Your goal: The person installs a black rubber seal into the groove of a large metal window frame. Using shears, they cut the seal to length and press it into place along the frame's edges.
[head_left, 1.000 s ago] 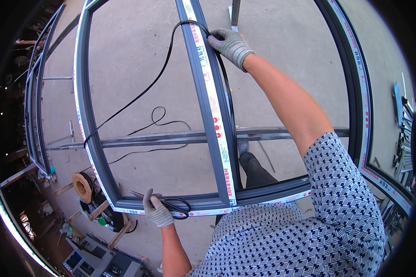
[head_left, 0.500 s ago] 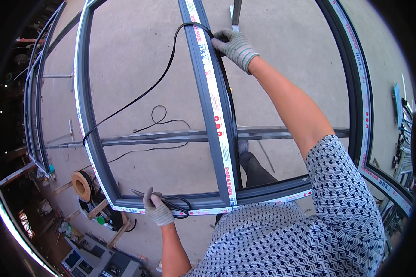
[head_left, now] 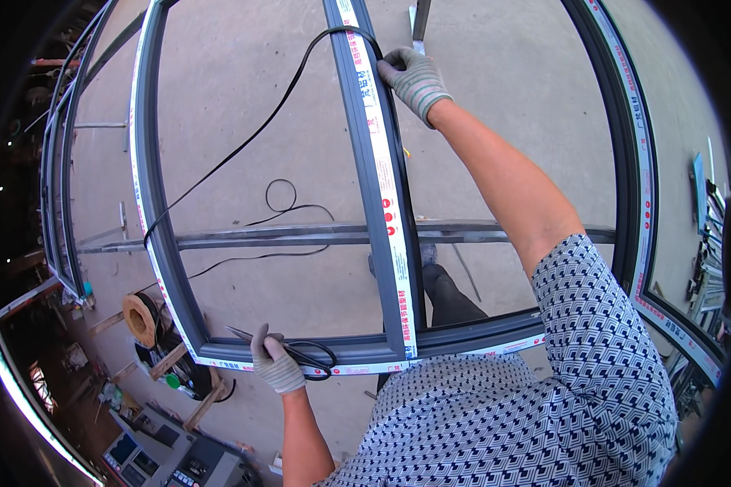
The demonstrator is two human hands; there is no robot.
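Note plain grey floor (head_left: 495, 49) underneath all items. Locate above it a large, rectangular, dark-grey metal frame (head_left: 153, 162), edged with printed white protective tape. See beneath the frame a long, narrow, grey metal rail (head_left: 276, 235), passing crosswise from beyond the left edge toward the right edge. Locate inside the frame a straight, taped, dark-grey centre bar (head_left: 379, 154), running from the near edge toward the far edge. Find thin, black, flexible strip (head_left: 349, 29) across the far part of the centre bar; sags leftward in a curve and crosses the frame's left edge. Note round, tan-faced spool (head_left: 132, 315) outside the near-left corner. Find right hand (head_left: 414, 77), in grey knitted glove with striped cuff, at the centre bar's right edge, with bent fingers touching the strip; cannot tell whether clamped on it or only pressing. Find left hand (head_left: 278, 361), similarly gloved, at the frame's near edge, beside the near-left corner, with fingers clamped on black-handled, pointed metal scissors (head_left: 331, 354). Points leftward at the tip; extends rightward at the handle loops.
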